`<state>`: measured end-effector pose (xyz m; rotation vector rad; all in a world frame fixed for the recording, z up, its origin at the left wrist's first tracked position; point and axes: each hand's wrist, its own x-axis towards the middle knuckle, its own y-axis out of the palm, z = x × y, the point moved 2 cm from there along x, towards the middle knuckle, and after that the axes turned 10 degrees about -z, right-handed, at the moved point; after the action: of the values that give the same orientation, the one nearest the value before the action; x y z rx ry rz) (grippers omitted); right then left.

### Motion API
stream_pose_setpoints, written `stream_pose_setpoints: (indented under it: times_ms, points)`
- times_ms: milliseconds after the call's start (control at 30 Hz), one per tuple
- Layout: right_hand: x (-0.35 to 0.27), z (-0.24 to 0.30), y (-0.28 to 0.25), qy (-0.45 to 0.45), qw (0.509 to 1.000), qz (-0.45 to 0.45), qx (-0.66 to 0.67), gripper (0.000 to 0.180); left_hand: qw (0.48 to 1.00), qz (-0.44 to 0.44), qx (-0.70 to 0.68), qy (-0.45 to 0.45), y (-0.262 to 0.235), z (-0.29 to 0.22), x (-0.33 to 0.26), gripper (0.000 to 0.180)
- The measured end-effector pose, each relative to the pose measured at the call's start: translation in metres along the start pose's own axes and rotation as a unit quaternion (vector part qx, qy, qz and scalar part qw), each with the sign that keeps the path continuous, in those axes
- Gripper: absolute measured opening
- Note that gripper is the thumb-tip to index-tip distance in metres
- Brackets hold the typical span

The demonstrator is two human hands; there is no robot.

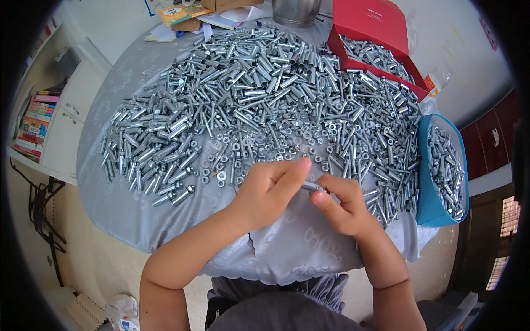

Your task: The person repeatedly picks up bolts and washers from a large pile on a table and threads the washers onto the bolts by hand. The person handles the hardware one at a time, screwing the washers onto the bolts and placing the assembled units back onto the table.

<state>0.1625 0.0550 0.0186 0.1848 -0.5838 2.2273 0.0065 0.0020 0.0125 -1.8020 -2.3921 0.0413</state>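
Observation:
Both my hands meet over the near part of the table, in front of a large heap of metal parts. My left hand (271,190) is closed around one end of a silver expansion bolt (310,186). At the bolt's other end, the thumb and fingers of my right hand (342,204) pinch it. The bolt lies nearly level between the hands, and much of it is hidden by my fingers. Just beyond my hands are loose washers and nuts (221,176). Metal sleeves (287,83) and bolts fill the heap behind them.
Assembled bolts (182,194) lie at the heap's left front. A red box (361,65) and a blue container (428,187) hold more parts on the right. A metal pot (295,14) and papers stand at the back. A grey cloth (132,220) covers the table.

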Motion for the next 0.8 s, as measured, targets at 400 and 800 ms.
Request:
stream_pose_setpoints:
  times_ms: [400, 800]
  points:
    - [0.008, -0.018, -0.016, 0.193, 0.917, -0.251, 0.241, 0.030, 0.767, -0.142, -0.625, -0.025, -0.123, 0.000, 0.045, 0.037]
    - [0.009, -0.026, -0.016, 0.192, 0.939, -0.223, 0.177, 0.023, 0.895, -0.269, -0.354, -0.034, -0.109, 0.004, 0.051, 0.028]
